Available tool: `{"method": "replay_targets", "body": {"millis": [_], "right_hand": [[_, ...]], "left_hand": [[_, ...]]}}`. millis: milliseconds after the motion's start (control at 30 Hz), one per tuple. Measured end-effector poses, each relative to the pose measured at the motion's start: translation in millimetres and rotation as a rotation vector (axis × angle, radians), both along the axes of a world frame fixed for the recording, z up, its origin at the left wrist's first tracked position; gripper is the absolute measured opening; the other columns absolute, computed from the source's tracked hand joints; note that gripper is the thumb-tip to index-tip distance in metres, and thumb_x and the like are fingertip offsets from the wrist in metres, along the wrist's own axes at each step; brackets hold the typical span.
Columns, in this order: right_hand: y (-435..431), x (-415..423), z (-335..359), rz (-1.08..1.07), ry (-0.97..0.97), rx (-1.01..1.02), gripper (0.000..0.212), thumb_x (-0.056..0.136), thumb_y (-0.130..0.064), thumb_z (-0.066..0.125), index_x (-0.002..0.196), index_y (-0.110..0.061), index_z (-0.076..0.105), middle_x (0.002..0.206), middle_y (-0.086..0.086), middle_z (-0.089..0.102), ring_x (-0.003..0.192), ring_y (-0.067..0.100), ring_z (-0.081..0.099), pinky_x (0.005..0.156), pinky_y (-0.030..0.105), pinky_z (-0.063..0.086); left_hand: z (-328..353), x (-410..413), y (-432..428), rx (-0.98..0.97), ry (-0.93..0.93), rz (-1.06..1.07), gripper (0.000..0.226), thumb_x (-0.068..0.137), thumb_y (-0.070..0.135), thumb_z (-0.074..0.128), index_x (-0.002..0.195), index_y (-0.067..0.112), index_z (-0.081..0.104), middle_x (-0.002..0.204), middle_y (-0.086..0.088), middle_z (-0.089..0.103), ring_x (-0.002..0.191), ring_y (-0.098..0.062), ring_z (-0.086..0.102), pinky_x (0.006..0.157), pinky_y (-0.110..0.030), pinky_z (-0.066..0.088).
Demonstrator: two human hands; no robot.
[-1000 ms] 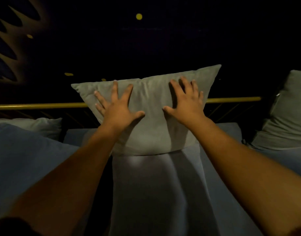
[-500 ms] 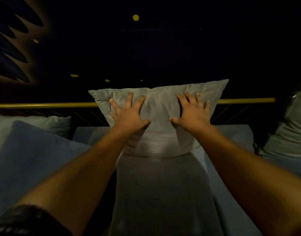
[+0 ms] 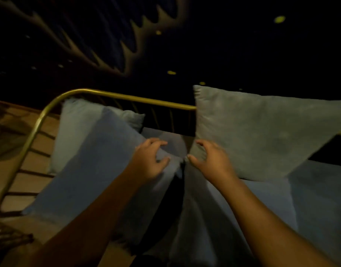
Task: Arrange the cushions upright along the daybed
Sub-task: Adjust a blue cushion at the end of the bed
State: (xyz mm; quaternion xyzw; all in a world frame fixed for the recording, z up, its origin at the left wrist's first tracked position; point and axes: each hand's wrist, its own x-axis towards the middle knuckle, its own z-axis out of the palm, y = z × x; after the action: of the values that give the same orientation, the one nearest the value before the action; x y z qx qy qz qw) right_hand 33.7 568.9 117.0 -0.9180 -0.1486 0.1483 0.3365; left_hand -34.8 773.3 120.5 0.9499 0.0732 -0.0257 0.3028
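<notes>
A grey cushion [image 3: 262,132] stands upright against the brass back rail [image 3: 127,98] of the daybed, at the right. A large blue cushion [image 3: 98,160] lies slanted at the daybed's left end, with a paler cushion [image 3: 75,128] propped behind it against the rail's corner. My left hand [image 3: 150,160] curls over the blue cushion's right corner, thumb below and fingers on top. Beside the grey cushion's lower left corner, my right hand [image 3: 210,162] has its fingers spread and holds nothing. Another grey cushion [image 3: 214,218] lies flat under my right forearm.
The brass rail bends down around the left end [image 3: 30,137], with dark bars below it. Wooden floor [image 3: 9,166] shows beyond that end. The blue mattress [image 3: 316,193] stretches to the right. A woven object [image 3: 7,236] sits at bottom left. The wall behind is dark.
Both hands have left the face of the grey cushion, which stays upright. The view has swung left. My left hand now grips the blue cushion's corner; my right hand hovers at the grey cushion's corner.
</notes>
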Motion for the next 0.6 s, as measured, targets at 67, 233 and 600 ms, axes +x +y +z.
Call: {"method": "replay_targets", "body": {"millis": [67, 233, 600], "right_hand": [[47.1, -14.7, -8.8, 0.018, 0.039, -0.004, 0.059, 0.078, -0.041, 0.069, 0.129, -0.017, 0.054, 0.128, 0.01, 0.059, 0.116, 0.029, 0.056, 0.095, 0.04, 0.046], [165.8, -46.0, -25.7, 0.053, 0.21, -0.023, 0.062, 0.082, -0.04, 0.067, 0.136, -0.019, 0.046, 0.138, 0.008, 0.05, 0.124, 0.028, 0.049, 0.1, 0.038, 0.041], [271.6, -43.5, -105.8, -0.109, 0.431, -0.096, 0.078, 0.077, -0.047, 0.071, 0.143, -0.023, 0.036, 0.149, 0.012, 0.031, 0.132, 0.033, 0.04, 0.108, 0.041, 0.036]], "left_hand": [[-2.7, -22.9, 48.8, -0.084, 0.048, 0.078, 0.068, 0.071, 0.058, 0.05, 0.12, 0.011, 0.06, 0.124, -0.016, 0.057, 0.109, -0.034, 0.059, 0.095, -0.046, 0.048], [-18.4, -53.8, 169.5, -0.144, 0.109, 0.222, 0.071, 0.068, 0.055, 0.052, 0.118, 0.005, 0.061, 0.119, -0.021, 0.059, 0.103, -0.036, 0.064, 0.094, -0.044, 0.05], [-108.8, -49.6, 290.8, -0.171, 0.547, 0.347, 0.137, 0.034, 0.092, 0.053, 0.145, 0.042, -0.011, 0.159, -0.015, 0.014, 0.14, -0.047, 0.02, 0.111, -0.061, 0.022]]}}
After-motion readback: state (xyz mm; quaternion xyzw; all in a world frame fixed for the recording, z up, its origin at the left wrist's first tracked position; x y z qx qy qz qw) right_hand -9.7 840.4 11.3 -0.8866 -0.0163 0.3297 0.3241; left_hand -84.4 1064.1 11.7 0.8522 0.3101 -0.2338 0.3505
